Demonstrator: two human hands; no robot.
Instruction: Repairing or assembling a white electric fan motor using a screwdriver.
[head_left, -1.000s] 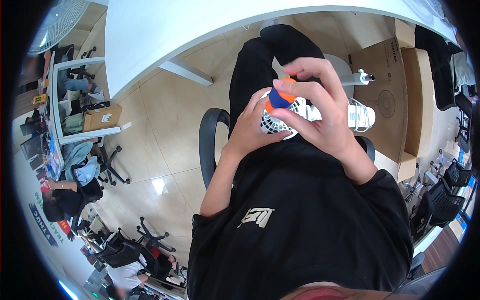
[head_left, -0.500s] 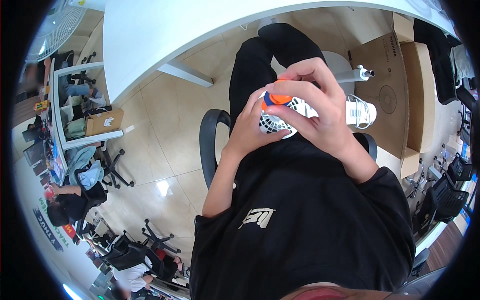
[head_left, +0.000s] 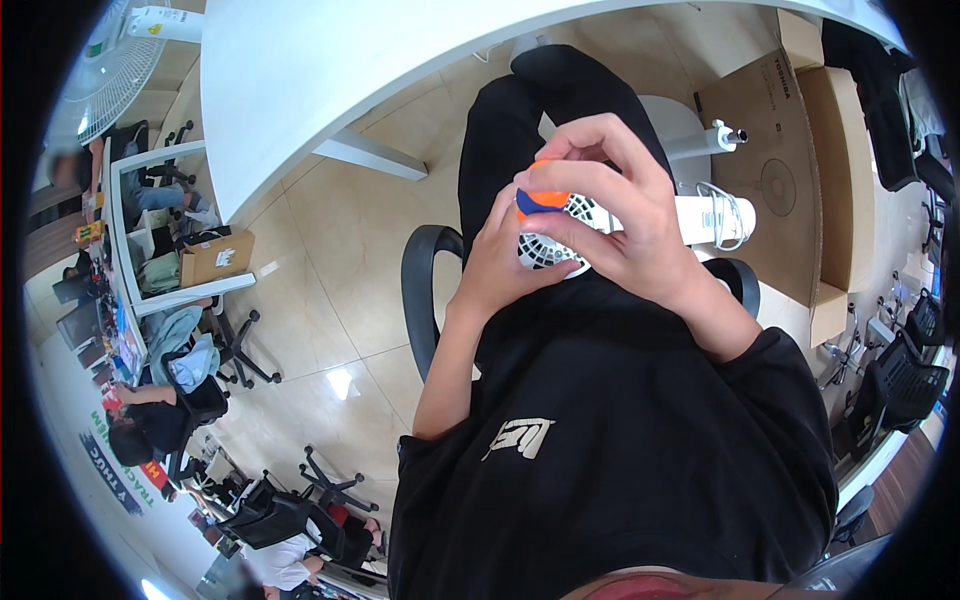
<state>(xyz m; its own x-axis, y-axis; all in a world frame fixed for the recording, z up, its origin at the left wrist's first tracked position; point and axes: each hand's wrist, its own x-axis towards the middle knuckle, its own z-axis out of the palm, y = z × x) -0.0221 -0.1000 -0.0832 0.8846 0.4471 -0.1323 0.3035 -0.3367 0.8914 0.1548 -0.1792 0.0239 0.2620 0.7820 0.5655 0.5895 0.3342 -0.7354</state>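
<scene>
A white slotted fan motor housing [head_left: 545,254] rests in my lap, its round vented end turned toward me. My left hand [head_left: 487,262] is wrapped around its left side, with the thumb along the lower rim. At the top of the housing is a small round orange-and-blue piece [head_left: 543,200], perhaps a cap or knob. My right hand [head_left: 635,205] pinches that piece between thumb and fingers. Whether the piece is seated on the housing or just held against it, I cannot tell. To the right extends a white column [head_left: 692,222] with a pale cable [head_left: 722,215] looped around its end.
A white table [head_left: 290,60] curves across the far side. Beyond my right arm stands an open cardboard box [head_left: 745,190], near a white tube with a metal tip [head_left: 725,137]. Black chair armrests [head_left: 420,300] flank me. A caged fan [head_left: 120,75] and seated people are at left.
My right fingers have shifted slightly to the left, and the orange-and-blue piece looks turned between them. My left hand keeps its hold. The whole view has tilted a little.
</scene>
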